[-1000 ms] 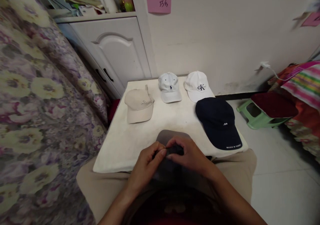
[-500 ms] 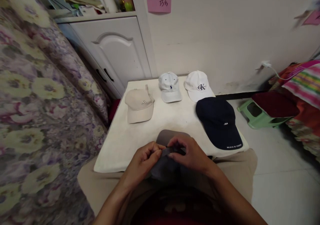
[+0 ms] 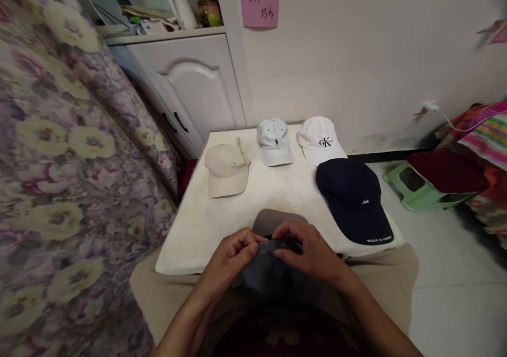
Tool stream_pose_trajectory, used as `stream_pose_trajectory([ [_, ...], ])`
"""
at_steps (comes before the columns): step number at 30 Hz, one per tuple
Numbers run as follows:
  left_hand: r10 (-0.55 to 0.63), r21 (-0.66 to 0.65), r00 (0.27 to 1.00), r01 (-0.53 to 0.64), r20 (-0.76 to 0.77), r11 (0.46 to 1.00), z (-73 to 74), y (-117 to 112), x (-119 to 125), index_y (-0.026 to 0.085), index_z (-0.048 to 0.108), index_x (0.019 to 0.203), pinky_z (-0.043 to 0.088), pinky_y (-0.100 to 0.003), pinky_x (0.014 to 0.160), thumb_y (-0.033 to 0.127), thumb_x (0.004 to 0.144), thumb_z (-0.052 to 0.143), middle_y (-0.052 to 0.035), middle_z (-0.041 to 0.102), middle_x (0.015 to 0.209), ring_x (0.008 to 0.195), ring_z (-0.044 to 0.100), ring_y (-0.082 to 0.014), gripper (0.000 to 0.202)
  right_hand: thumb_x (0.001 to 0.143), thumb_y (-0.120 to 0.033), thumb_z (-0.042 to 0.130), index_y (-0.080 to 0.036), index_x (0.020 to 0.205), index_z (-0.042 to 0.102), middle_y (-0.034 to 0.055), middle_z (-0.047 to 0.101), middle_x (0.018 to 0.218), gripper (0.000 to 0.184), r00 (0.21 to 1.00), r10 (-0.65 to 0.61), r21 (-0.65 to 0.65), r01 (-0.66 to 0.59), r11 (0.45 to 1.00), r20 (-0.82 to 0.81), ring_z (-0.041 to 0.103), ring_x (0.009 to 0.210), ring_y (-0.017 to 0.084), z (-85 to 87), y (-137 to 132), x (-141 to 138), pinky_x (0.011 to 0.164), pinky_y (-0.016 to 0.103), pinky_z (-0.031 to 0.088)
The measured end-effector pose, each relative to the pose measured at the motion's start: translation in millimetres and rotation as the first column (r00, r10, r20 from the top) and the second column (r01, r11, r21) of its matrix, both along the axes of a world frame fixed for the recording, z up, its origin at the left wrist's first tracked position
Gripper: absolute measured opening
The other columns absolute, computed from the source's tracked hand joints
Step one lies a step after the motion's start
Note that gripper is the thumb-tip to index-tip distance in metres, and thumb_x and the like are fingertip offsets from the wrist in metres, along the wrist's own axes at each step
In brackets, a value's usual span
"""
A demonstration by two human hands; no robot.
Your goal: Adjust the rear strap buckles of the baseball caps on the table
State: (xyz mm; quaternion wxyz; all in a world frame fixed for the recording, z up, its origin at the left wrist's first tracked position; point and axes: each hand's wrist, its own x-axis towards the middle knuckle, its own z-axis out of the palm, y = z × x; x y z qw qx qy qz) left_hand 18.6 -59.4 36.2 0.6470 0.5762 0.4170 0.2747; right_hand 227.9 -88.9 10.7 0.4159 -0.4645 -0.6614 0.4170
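Observation:
A dark grey cap (image 3: 279, 218) is at the table's near edge, its brim pointing away from me and its crown in shadow over my lap. My left hand (image 3: 234, 254) pinches the left end of the cap's back strap (image 3: 268, 246). On the strap's other end, my right hand (image 3: 308, 250) closes with thumb and fingers. Beyond the hands lie a beige cap (image 3: 226, 169), a pale blue cap (image 3: 274, 141) and a white cap (image 3: 320, 140). A navy cap (image 3: 354, 201) rests at the right, its brim toward the near corner.
The caps share a small table with a cream cover (image 3: 190, 235). A flowered curtain (image 3: 51, 177) hangs at the left, beside a white cabinet (image 3: 190, 82). On the floor to the right stands a green stool (image 3: 415, 188) with a dark red top.
The whole view has shifted slightly, so everything sits a little lower and further right. Both hands stay on the strap, and slightly more of it shows between them.

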Motion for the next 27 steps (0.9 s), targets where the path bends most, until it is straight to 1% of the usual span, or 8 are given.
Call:
stream_pose_trajectory([
  [3,-0.003,0.012,1.0,0.004,-0.022,1.0,0.8,0,-1,0.018,0.055,0.073,0.034,-0.026,0.061,0.052,0.086,0.06,-0.0041,0.063,0.08,0.067,0.048,-0.0155,0.037,0.077,-0.018,0.069,-0.021,0.094,0.064,-0.0011,0.062,0.082,0.018,1.0,0.03,-0.006,-0.03,1.0,-0.004,0.054,0.071,0.014,0.2,0,-1,0.063,0.026,0.042],
  [6,-0.006,0.092,0.998,0.013,-0.07,0.996,1.4,-1,1,0.018,0.059,0.073,0.032,-0.027,0.058,0.06,0.09,0.05,-0.0023,0.056,0.07,0.064,0.044,-0.0157,0.046,0.078,-0.018,0.069,-0.022,0.094,0.063,-0.0016,0.062,0.082,0.017,0.998,0.059,0.007,-0.059,0.998,0.003,0.053,0.069,0.013,0.7,0,-2,0.061,0.026,0.042],
  [8,-0.002,0.13,0.995,0.016,-0.103,0.991,0.7,-1,3,0.018,0.059,0.071,0.029,-0.026,0.056,0.062,0.089,0.049,-0.0009,0.052,0.065,0.062,0.04,-0.0151,0.049,0.079,-0.018,0.069,-0.022,0.095,0.063,-0.0017,0.061,0.082,0.017,0.998,0.06,0.02,-0.06,0.998,0.018,0.053,0.069,0.013,0.7,0,-3,0.061,0.026,0.041],
  [11,-0.006,0.139,0.989,0.026,-0.146,0.99,-2.3,-1,7,0.018,0.057,0.07,0.025,-0.025,0.054,0.057,0.087,0.057,0.0017,0.046,0.063,0.06,0.036,-0.0136,0.042,0.079,-0.017,0.068,-0.022,0.096,0.063,-0.0016,0.061,0.084,0.018,0.997,0.065,0.035,-0.066,0.997,0.03,0.054,0.071,0.013,0.0,0,-4,0.063,0.026,0.042],
  [13,-0.019,0.134,0.988,0.039,-0.154,0.99,-4.8,-1,9,0.018,0.056,0.068,0.026,-0.024,0.055,0.051,0.086,0.061,0.0026,0.044,0.063,0.06,0.036,-0.013,0.038,0.079,-0.017,0.068,-0.023,0.096,0.063,-0.0015,0.061,0.084,0.019,0.997,0.067,0.043,-0.068,0.997,0.028,0.054,0.071,0.014,-0.8,0,-4,0.063,0.026,0.042],
  [18,-0.019,0.105,0.993,0.031,-0.117,0.994,-7.8,-1,8,0.017,0.056,0.066,0.03,-0.024,0.058,0.044,0.086,0.063,0.0015,0.05,0.066,0.063,0.04,-0.0131,0.034,0.079,-0.016,0.067,-0.023,0.096,0.062,-0.0016,0.06,0.083,0.019,0.998,0.054,0.043,-0.055,0.998,0.031,0.053,0.069,0.013,-1.9,0,-3,0.062,0.026,0.042],
  [21,-0.006,0.096,0.995,0.015,-0.095,0.995,-5.9,-1,8,0.017,0.056,0.064,0.031,-0.024,0.06,0.04,0.085,0.064,0.0004,0.055,0.07,0.065,0.043,-0.0134,0.033,0.079,-0.015,0.066,-0.022,0.097,0.062,-0.0015,0.06,0.082,0.02,0.997,0.054,0.064,-0.057,0.996,0.048,0.053,0.069,0.013,-2.0,0,-2,0.062,0.026,0.041],
  [27,0.007,0.071,0.998,-0.003,-0.056,0.998,-1.0,-3,10,0.016,0.054,0.062,0.032,-0.025,0.061,0.035,0.083,0.066,-0.0014,0.061,0.074,0.067,0.046,-0.0134,0.03,0.078,-0.013,0.065,-0.022,0.098,0.06,-0.0017,0.059,0.084,0.023,0.997,0.045,0.115,-0.053,0.992,0.067,0.053,0.07,0.013,-1.8,-2,-1,0.063,0.026,0.041],
])
